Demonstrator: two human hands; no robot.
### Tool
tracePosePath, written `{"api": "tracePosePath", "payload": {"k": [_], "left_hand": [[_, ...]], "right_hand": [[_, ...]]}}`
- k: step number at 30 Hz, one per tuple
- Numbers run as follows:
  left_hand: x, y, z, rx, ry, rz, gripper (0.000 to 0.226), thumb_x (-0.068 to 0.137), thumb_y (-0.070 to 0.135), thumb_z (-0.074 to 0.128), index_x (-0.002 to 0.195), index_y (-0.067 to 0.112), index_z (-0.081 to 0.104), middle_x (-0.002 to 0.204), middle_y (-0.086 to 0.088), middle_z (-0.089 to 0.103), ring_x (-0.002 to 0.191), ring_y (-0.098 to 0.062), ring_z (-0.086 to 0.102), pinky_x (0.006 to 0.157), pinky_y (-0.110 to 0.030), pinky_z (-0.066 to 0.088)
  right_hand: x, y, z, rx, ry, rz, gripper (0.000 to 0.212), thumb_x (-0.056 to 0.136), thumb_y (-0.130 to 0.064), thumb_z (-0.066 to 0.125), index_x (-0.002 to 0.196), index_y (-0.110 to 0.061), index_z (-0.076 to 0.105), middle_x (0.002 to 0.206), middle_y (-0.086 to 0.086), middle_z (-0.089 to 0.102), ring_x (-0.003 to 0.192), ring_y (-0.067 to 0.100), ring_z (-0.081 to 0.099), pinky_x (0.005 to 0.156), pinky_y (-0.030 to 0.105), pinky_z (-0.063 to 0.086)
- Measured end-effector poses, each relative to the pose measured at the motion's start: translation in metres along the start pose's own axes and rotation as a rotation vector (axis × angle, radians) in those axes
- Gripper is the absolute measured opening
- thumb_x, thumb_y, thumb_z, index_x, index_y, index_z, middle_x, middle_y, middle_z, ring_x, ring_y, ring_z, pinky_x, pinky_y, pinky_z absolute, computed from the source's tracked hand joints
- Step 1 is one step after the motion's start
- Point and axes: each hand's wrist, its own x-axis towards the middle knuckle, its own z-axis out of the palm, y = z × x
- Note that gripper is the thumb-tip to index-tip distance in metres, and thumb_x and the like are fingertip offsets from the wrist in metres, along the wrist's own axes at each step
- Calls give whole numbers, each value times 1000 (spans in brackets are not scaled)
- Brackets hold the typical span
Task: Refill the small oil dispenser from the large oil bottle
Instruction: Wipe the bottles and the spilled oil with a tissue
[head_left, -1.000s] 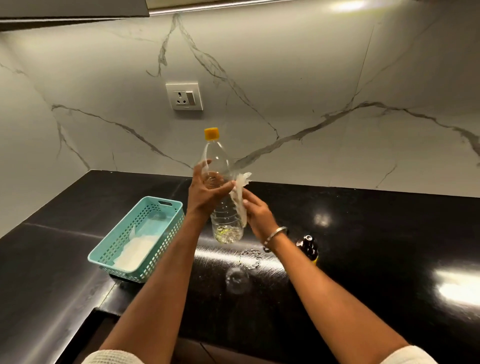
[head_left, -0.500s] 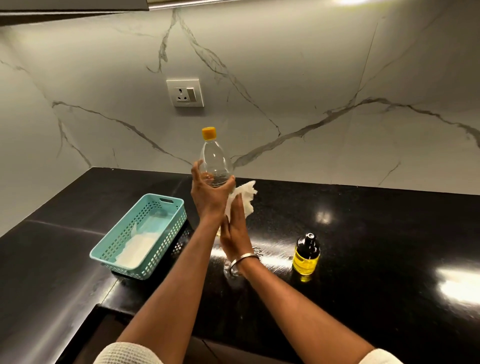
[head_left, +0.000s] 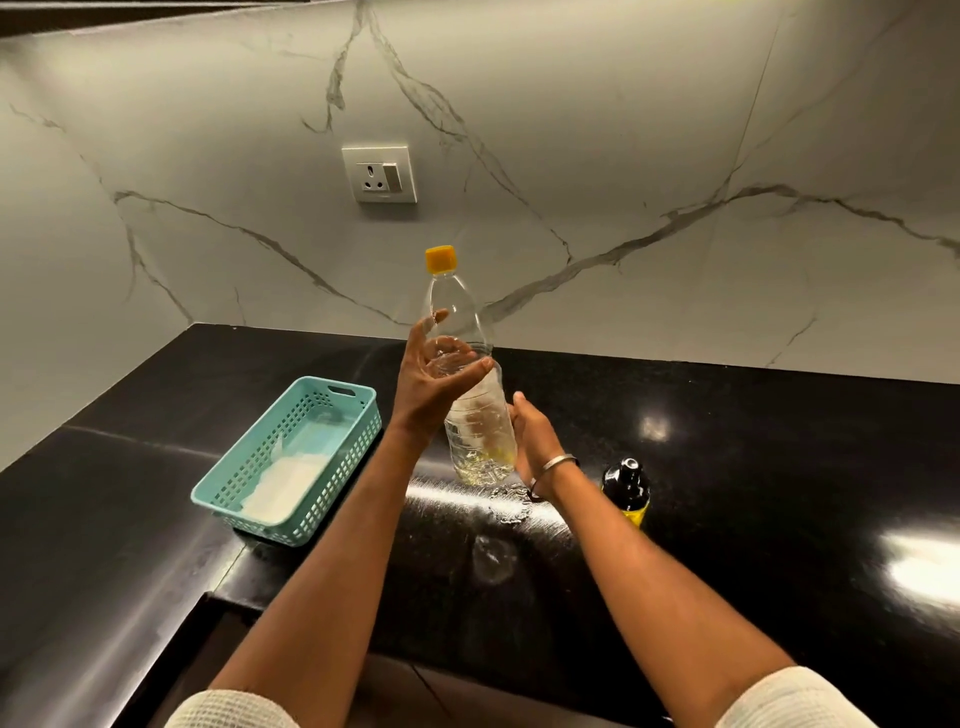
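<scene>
The large oil bottle (head_left: 480, 415), clear plastic with an orange cap (head_left: 440, 259), is held upright above the black counter, with only a little yellowish oil at its bottom. My left hand (head_left: 434, 384) grips its upper body, thumb across the front. My right hand (head_left: 535, 441) wraps the lower part from the right, its fingers showing through the plastic behind. No tissue is visible in that hand. The small oil dispenser (head_left: 627, 491), with a black top and yellow oil, stands on the counter just right of my right wrist, which partly hides it.
A teal slotted basket (head_left: 311, 514) with white paper inside sits to the left on the counter (head_left: 753, 467). Wet ring marks (head_left: 511, 512) lie under the bottle. A wall socket (head_left: 379, 174) is on the marble backsplash. The counter steps down at the lower left.
My right hand slid from the bottle's upper side down to its lower part, and the white tissue it held has gone out of sight. My left hand still holds the bottle.
</scene>
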Motion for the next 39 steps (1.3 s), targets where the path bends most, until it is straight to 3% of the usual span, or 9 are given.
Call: {"api": "tracePosePath", "payload": {"k": [4,8,13,18,22,30,36,39], "left_hand": [[-2,6,0,-65,42,22,74,66,26,81,128,33,43,112,-15,62,98,-16,69,79,-22,54],[1,10,0,-78,52,53,79,66,25,80,133,24,38,110,-16,60,95,-15,69,77,-23,55],[8,8,-7,28,102,106,89,66,34,80,140,21,33,117,-18,55,102,-20,66,81,-30,57],[10,4,-11,104,144,140,92,65,37,80,140,20,31,117,-15,54,102,-14,66,80,-25,57],[7,-1,-7,80,126,133,90,66,34,82,140,24,31,119,-17,53,106,-22,65,83,-35,58],[8,1,0,114,133,185,91,67,34,82,141,18,31,120,-16,53,106,-19,64,81,-25,56],[14,0,-6,139,171,208,93,67,32,83,142,15,30,120,-15,53,109,-21,63,86,-33,57],[10,-2,-4,136,150,213,93,68,31,83,142,15,29,120,-12,53,108,-19,63,87,-32,56]], "right_hand": [[-2,6,-4,145,12,77,58,101,-45,19,114,-7,61,119,20,62,108,33,58,96,47,44],[-5,20,-7,383,-28,103,61,99,-47,21,129,-4,52,127,23,58,120,38,53,103,51,40],[-12,28,-5,384,-57,162,67,98,-52,25,130,2,48,128,26,56,120,37,54,99,43,47],[-15,29,-11,447,36,103,60,98,-45,34,125,6,50,128,27,56,120,38,53,102,44,43],[-15,26,-9,558,78,29,54,98,-39,37,129,2,49,127,23,58,116,35,56,96,43,47],[-14,28,-4,473,57,86,56,98,-43,35,129,1,49,127,23,58,119,36,55,103,46,42],[-14,25,-10,457,113,49,52,99,-36,35,126,5,51,125,26,58,114,37,57,96,44,47],[-12,22,-13,507,138,-7,47,99,-30,36,126,4,52,113,22,64,105,34,61,94,44,48]]}}
